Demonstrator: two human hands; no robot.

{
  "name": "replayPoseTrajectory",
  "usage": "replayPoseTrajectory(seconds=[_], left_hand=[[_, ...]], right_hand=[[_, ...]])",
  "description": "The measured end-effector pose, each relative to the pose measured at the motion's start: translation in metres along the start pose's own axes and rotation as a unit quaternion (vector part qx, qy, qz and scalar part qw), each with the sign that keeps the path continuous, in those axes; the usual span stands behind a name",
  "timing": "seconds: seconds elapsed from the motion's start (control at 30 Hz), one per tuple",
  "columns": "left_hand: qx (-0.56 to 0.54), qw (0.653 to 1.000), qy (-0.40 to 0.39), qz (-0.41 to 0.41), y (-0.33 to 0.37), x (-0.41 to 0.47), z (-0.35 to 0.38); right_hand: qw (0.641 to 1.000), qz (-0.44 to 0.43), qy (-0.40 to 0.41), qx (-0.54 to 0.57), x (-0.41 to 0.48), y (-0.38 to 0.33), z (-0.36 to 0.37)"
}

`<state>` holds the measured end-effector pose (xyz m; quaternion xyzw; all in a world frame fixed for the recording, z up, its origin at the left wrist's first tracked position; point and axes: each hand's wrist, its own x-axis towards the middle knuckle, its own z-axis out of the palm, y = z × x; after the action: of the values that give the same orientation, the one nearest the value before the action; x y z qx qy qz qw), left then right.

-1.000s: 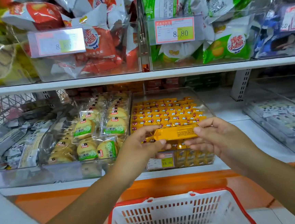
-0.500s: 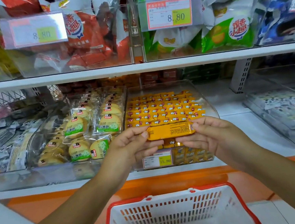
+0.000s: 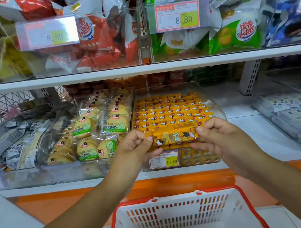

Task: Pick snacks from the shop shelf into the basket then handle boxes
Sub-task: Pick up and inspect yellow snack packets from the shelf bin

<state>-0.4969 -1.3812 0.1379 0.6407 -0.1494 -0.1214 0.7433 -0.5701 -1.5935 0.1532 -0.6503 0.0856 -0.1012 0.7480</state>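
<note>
1. Left hand (image 3: 132,148): at the centre of the frame. Its thumb and forefinger pinch the left end of a yellow-orange foil snack packet (image 3: 175,136); the other fingers (image 3: 137,142) are curled in toward the palm.
2. Right hand (image 3: 219,137): right of centre. It pinches the right end of the same packet between thumb and forefinger, with the remaining fingers loosely bent beneath.
3. Snack packet: held level between the two hands, printed face toward the camera. It sits in front of the near edge of a clear plastic bin (image 3: 180,88) on the lower shelf and touches no other stock.
4. Bin contents: rows of small yellow-orange packets (image 3: 171,110) of the same kind. A price tag marked 15.80 (image 3: 163,160) is fixed to the bin front, below the held packet.
5. White slotted plastic basket with a red rim (image 3: 172,201): at the bottom centre of the frame, below the hands. No goods are visible in the part shown.
6. Left of the bin: round yellow biscuits in clear wrappers with green labels (image 3: 100,129), in a neighbouring clear bin.
7. White upper shelf board (image 3: 142,70): above it are red snack bags (image 3: 99,42) at upper left and green-and-white snack bags (image 3: 233,33) at upper right. Each bin carries a tag reading 8.80.
</note>
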Motion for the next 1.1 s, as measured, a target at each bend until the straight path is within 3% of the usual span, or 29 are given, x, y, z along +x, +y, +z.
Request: replayPoseTrajectory(seconds=[0.27, 0.4, 0.7, 1.1], left_hand=[[-0.031, 0.999, 0.009, 0.026, 0.009, -0.010, 0.006], [0.012, 0.999, 0.019, 0.044, 0.012, -0.014, 0.007], [0.010, 1.000, 0.022, 0.019, 0.002, -0.008, 0.001], [-0.041, 0.999, 0.008, 0.008, 0.004, -0.005, -0.002]], right_hand=[[0.999, -0.037, 0.026, 0.006, -0.007, -0.006, 0.005], [0.997, -0.065, 0.016, -0.045, -0.008, -0.005, 0.005], [0.998, -0.034, -0.011, -0.053, -0.008, -0.006, 0.003], [0.999, -0.014, -0.030, 0.041, -0.005, -0.004, 0.003]])
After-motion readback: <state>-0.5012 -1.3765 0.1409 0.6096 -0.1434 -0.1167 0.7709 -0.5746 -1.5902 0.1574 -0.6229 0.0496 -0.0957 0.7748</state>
